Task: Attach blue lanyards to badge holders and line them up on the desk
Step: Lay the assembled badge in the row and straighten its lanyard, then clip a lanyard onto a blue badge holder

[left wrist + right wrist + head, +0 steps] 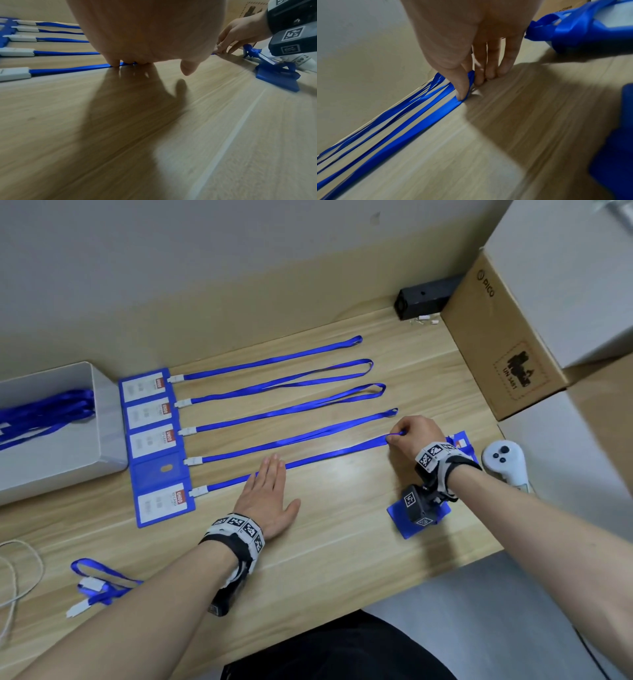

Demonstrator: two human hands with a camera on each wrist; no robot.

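Note:
Several blue badge holders [150, 419] lie in a column on the wooden desk [325, 542], each with a blue lanyard stretched to the right. The nearest holder [163, 503] has its lanyard [335, 453] running diagonally. My left hand [270, 491] lies flat with straight fingers [114, 63] pressing that lanyard [68, 69] to the desk. My right hand [411, 436] pinches the lanyard's far loop end [471, 77] between thumb [460, 89] and finger, low on the desk.
A white tray [102, 422] with spare lanyards stands at the left. A loose lanyard [99, 583] lies near the front left edge. Spare holders [419, 517] lie under my right wrist. A cardboard box [496, 337], black box [423, 297] and white controller [505, 462] stand to the right.

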